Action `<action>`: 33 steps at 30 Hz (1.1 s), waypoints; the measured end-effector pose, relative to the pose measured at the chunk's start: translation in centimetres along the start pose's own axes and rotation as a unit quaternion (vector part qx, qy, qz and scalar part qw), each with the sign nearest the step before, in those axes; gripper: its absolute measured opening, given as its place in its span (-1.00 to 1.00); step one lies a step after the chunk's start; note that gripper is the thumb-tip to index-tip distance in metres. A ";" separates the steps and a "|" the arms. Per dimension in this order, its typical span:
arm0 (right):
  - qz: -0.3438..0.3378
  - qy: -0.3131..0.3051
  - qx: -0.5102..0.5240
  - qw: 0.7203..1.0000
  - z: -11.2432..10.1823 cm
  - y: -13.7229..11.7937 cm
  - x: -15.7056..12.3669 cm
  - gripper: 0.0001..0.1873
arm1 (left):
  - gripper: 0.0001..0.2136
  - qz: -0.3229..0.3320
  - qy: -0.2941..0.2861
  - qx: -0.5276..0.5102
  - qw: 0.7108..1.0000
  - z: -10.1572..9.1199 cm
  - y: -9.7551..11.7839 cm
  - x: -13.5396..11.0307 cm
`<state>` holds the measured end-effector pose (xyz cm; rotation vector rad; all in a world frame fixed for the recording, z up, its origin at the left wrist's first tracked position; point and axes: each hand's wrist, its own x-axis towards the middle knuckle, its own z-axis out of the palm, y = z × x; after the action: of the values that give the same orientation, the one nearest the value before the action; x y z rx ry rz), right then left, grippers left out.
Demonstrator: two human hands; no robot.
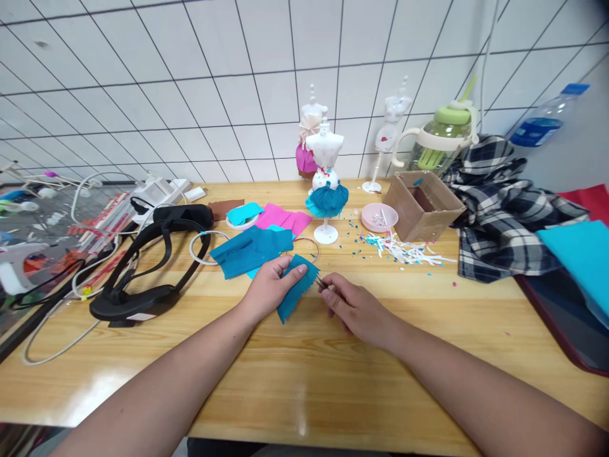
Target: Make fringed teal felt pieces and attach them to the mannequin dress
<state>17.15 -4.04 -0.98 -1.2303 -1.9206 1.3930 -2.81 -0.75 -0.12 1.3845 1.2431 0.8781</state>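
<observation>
Headset (128, 305) lies left; right of it, a larger teal sheet (252, 249) sits just beyond the left hand (272, 285). That hand pinches a small teal piece (303, 278), its long axis running near-left to far-right. At its right edge, the right hand (354, 304) grips a slim metal tool (323, 284); contact is unclear. Farther off stand a dress form (328, 190) and, right, paper shreds (404, 250).

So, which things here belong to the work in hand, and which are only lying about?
Likely belonging:
- teal piece in left hand
- slim tool in right hand
- front mannequin

Apparently lying about:
- black headset
- checked cloth
- lidded jug
- blue-capped bottle
</observation>
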 end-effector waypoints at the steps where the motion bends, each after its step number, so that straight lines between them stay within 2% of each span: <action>1: -0.002 -0.005 -0.012 1.000 0.0 -0.2 0.0 -0.73 | -0.65 0.002 0.000 0.005 1.000 0.0 0.0 0.0; 6: 0.003 -0.009 -0.053 0.999 0.0 -0.4 -0.2 -0.68 | -0.66 0.005 0.003 0.034 0.999 0.0 0.1 -0.1; 10: -0.003 -0.027 -0.054 0.998 0.2 -0.3 -0.2 -0.68 | -0.68 0.002 0.001 0.038 0.999 0.1 0.2 -0.3; 20: -0.001 -0.021 -0.056 0.998 0.4 -0.3 -0.2 -0.66 | -0.69 0.007 0.001 0.062 0.998 0.3 0.5 -0.5; 33: -0.007 -0.021 -0.065 0.998 0.2 -0.2 0.0 -0.66 | -0.69 0.014 0.010 0.038 0.999 0.2 0.4 -0.4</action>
<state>16.92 -4.18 -0.86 -1.2518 -2.0729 1.3147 -2.64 -1.12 0.24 1.4583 1.2871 0.8741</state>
